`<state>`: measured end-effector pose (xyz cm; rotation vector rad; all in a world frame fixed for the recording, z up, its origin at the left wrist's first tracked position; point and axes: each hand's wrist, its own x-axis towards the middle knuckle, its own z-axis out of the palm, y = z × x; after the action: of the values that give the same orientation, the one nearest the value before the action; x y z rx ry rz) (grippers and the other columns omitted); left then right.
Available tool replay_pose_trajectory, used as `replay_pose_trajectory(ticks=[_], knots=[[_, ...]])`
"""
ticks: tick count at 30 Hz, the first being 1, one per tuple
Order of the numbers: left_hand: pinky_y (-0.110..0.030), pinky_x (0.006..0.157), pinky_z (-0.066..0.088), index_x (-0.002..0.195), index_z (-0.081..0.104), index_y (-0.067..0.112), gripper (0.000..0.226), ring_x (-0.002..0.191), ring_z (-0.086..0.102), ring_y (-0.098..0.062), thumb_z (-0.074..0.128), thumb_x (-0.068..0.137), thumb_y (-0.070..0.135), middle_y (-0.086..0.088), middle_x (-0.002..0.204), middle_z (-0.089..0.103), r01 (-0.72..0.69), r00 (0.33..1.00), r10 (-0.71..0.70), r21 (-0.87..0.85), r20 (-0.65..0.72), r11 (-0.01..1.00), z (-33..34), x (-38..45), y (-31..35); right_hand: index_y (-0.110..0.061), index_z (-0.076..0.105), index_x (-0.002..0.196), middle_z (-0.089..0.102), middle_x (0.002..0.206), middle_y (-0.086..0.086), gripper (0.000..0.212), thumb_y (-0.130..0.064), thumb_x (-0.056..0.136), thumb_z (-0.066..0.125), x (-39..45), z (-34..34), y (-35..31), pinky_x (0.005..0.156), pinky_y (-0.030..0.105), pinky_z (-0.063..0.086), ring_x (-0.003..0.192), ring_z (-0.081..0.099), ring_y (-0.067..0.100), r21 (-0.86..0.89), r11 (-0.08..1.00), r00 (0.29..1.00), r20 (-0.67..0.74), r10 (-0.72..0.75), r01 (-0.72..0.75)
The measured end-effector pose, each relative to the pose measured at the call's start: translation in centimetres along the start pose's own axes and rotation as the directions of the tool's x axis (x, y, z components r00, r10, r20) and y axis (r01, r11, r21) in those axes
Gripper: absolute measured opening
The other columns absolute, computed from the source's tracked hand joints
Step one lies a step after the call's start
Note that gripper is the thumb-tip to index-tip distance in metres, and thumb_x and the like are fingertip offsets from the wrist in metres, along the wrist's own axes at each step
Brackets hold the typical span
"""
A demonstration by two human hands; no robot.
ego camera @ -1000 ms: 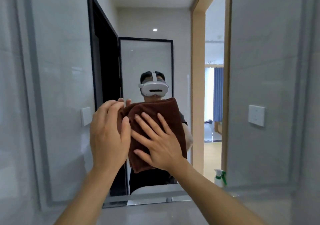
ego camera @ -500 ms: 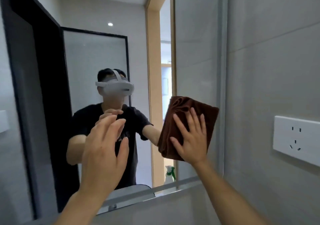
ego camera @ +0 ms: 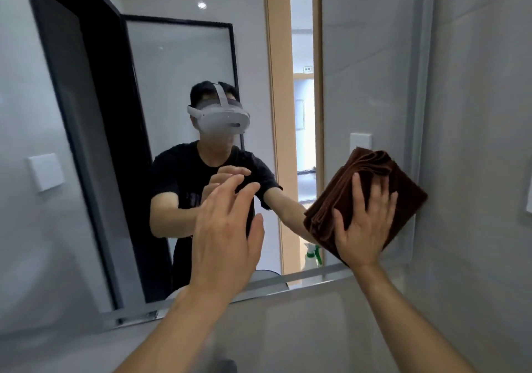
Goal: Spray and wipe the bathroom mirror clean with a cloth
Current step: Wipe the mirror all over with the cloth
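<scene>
The bathroom mirror [ego camera: 365, 56] fills most of the view, with its right edge near the grey tiled wall. A folded brown cloth [ego camera: 374, 177] lies flat against the glass at the mirror's lower right. My right hand [ego camera: 364, 226] presses on it with fingers spread. My left hand [ego camera: 227, 228] is raised in front of the mirror's middle, fingers apart, holding nothing; whether it touches the glass I cannot tell. A white spray bottle with a green trigger [ego camera: 312, 254] shows only as a reflection low in the mirror.
The mirror's bottom frame [ego camera: 259, 286] runs across below both hands. Grey tiled wall [ego camera: 475, 142] stands to the right, with a white socket edge [ego camera: 528, 200] at the far right. The glass reflects a person in a headset, a black door frame and a wooden doorway.
My right hand has slid the cloth from the mirror's middle to its lower right edge. My left hand came off the cloth and stays raised in front of the glass.
</scene>
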<state>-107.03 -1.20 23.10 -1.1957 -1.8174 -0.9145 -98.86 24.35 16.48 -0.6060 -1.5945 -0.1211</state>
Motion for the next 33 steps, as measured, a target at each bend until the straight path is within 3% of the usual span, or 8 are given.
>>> replay_pose_trajectory(ticks=[6,12,15,21,25,27,30,33], knots=[[-0.037,0.103,0.042,0.129,0.060,0.013,0.037,0.125,0.050,-0.019,0.061,0.093,0.020,-0.003,0.136,0.054,0.005,0.995,0.003,0.075,-0.105,0.997,-3.8,0.4,-3.9,-0.027,0.039,0.153,0.037,0.158,0.019,0.066,-0.058,0.096,0.045,-4.1,1.1,-11.2,0.123,0.060,0.015,0.153,0.022,0.036,0.084,0.951,0.950,0.074,-0.303,0.297],[-0.037,0.104,0.039,0.126,0.059,0.012,0.032,0.124,0.050,-0.021,0.058,0.095,0.020,-0.005,0.134,0.053,0.056,0.969,-0.028,0.110,-0.247,0.992,-9.0,0.7,-8.8,-0.035,0.034,0.155,0.027,0.165,0.004,0.063,-0.055,0.097,0.051,-10.9,2.8,-22.2,0.125,0.052,0.016,0.155,0.021,0.024,0.226,0.732,0.712,0.176,-0.680,0.643],[-0.043,0.098,0.044,0.118,0.059,0.011,0.025,0.117,0.052,-0.023,0.057,0.095,0.020,-0.006,0.127,0.056,0.064,0.955,-0.021,0.139,-0.295,0.988,-10.6,0.1,-10.8,-0.034,0.036,0.156,0.026,0.167,0.001,0.061,-0.054,0.099,0.049,-13.2,3.2,-23.8,0.126,0.049,0.014,0.156,0.020,0.021,0.222,0.629,0.593,0.211,-0.777,0.745],[-0.041,0.097,0.039,0.115,0.062,0.009,0.024,0.116,0.052,-0.026,0.061,0.093,0.018,-0.008,0.126,0.056,-0.001,0.957,0.045,0.152,-0.287,0.988,-9.2,-1.2,-10.6,-0.035,0.038,0.155,0.025,0.166,0.000,0.059,-0.054,0.101,0.050,-13.5,3.2,-20.3,0.127,0.045,0.012,0.155,0.021,0.020,0.159,0.567,0.527,0.238,-0.816,0.808],[-0.044,0.097,0.039,0.115,0.062,0.009,0.025,0.116,0.054,-0.031,0.059,0.091,0.018,-0.010,0.127,0.056,-0.042,0.957,0.073,0.116,-0.279,0.992,-7.0,-1.7,-8.1,-0.040,0.040,0.152,0.032,0.163,-0.003,0.058,-0.055,0.098,0.055,-13.1,2.6,-12.7,0.126,0.045,0.015,0.152,0.029,0.018,0.095,0.577,0.544,0.240,-0.804,0.811],[-0.041,0.098,0.037,0.116,0.063,0.009,0.027,0.117,0.054,-0.032,0.056,0.092,0.021,-0.010,0.128,0.056,-0.049,0.965,0.074,0.102,-0.252,0.994,-5.6,-1.8,-6.5,-0.041,0.037,0.153,0.035,0.159,-0.003,0.062,-0.058,0.097,0.057,-12.2,2.1,-8.0,0.126,0.046,0.015,0.152,0.028,0.019,0.059,0.626,0.599,0.234,-0.766,0.778],[-0.024,0.101,0.027,0.118,0.063,0.008,0.029,0.119,0.052,-0.030,0.055,0.093,0.022,-0.010,0.130,0.055,-0.059,0.977,0.072,0.068,-0.203,0.996,-3.0,-1.9,-3.9,-0.043,0.027,0.156,0.039,0.154,0.000,0.069,-0.064,0.096,0.052,-10.8,1.2,-1.1,0.127,0.047,0.013,0.152,0.024,0.021,-0.002,0.690,0.667,0.256,-0.700,0.724],[-0.020,0.105,0.022,0.118,0.064,0.007,0.031,0.119,0.052,-0.029,0.052,0.094,0.023,-0.011,0.130,0.056,-0.102,0.979,0.105,0.029,-0.175,0.994,-0.2,-1.7,-1.4,-0.043,0.027,0.155,0.041,0.149,0.006,0.062,-0.066,0.098,0.040,-9.3,0.3,4.6,0.126,0.048,0.012,0.152,0.021,0.024,-0.026,0.815,0.788,0.274,-0.551,0.579]])
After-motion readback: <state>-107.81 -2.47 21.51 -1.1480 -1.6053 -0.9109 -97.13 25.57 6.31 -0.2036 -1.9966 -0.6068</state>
